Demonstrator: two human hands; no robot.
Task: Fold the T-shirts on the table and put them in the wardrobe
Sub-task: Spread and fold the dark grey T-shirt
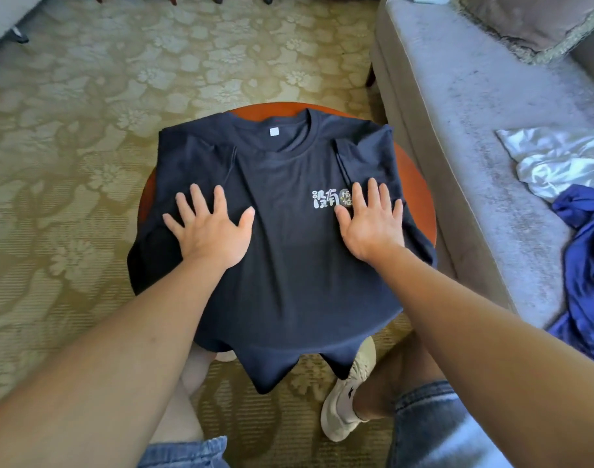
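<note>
Both hands lie flat with fingers spread wide, holding nothing: the left hand [209,231] and right hand [371,224] press on the dark T-shirt [288,265]. It covers the round tabletop [420,197] (sleeves apparently tucked in), hem hanging over the near edge. Both forearms reach straight forward.

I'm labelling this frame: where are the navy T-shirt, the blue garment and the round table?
navy T-shirt [282,204]: head view, front panel below the collar.
blue garment [589,265]: head view, its crumpled middle.
round table [420,204]: head view, bare right rim.
</note>
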